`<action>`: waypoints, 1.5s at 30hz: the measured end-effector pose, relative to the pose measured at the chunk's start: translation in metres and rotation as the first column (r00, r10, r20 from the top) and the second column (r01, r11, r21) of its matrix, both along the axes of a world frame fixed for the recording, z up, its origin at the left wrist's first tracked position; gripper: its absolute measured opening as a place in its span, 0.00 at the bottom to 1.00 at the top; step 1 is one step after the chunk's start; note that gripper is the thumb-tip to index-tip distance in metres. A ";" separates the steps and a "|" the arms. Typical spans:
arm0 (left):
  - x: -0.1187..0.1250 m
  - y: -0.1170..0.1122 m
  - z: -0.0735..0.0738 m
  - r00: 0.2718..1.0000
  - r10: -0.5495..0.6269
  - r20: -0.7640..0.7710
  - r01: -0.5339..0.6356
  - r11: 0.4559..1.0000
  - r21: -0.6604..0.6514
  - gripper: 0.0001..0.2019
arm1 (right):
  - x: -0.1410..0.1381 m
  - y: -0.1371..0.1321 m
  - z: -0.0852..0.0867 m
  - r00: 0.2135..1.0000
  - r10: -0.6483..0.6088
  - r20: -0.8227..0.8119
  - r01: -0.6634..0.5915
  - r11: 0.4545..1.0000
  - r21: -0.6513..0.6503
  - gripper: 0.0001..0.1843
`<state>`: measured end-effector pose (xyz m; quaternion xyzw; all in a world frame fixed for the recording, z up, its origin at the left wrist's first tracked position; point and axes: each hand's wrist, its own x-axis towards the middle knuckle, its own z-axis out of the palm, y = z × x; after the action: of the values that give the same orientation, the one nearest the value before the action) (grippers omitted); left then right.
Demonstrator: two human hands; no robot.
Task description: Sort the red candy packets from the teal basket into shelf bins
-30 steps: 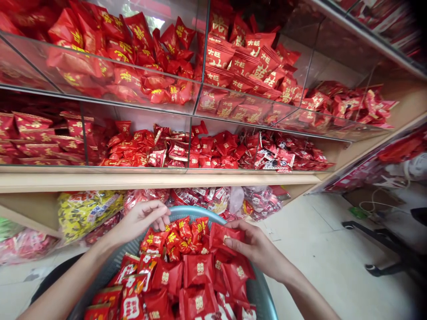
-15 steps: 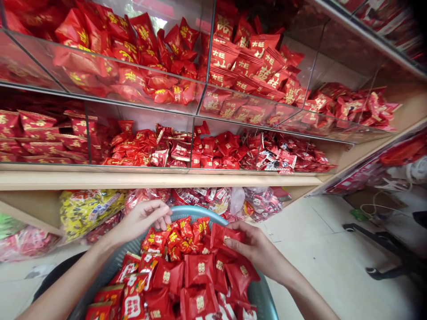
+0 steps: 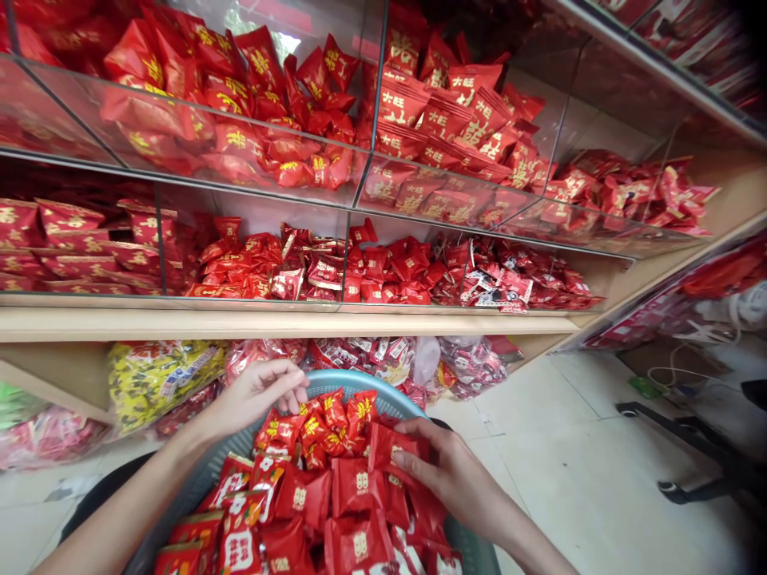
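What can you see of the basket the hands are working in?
The basket is round, teal-grey plastic with a smooth rim and slotted mesh walls, sitting low in front of the wooden shelf. Only its far rim and parts of its sides show; its base is hidden. It is heaped with red packets, some marked in gold, others in white. The left hand hovers at the far-left rim, its fingertips near the gold-printed packets, and the right hand rests on the pile, pinching one red packet.

Blue-green basket [image 3: 351,378] heaped with red sweet packets [image 3: 335,487]
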<state>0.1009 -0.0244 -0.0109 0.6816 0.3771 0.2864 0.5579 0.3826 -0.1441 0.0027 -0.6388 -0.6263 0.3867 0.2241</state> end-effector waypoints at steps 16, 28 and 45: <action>-0.004 0.002 0.003 0.998 0.052 -0.028 -0.051 0.998 0.037 0.16 | -0.005 -0.006 0.001 0.980 0.075 0.184 -0.096 0.989 0.109 0.17; -0.024 0.020 -0.018 0.939 0.252 -0.234 -0.211 0.960 0.185 0.17 | -0.008 -0.014 -0.008 0.898 0.055 0.436 -0.139 0.977 0.162 0.26; -0.019 0.013 -0.023 0.913 0.006 -0.408 0.058 0.988 0.145 0.20 | -0.007 0.018 0.023 0.824 -0.142 0.549 -0.109 0.910 0.399 0.26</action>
<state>0.0815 -0.0115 -0.0340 0.7723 0.4527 0.1589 0.4164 0.3753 -0.1258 0.0255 -0.6679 -0.7257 0.0361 0.1613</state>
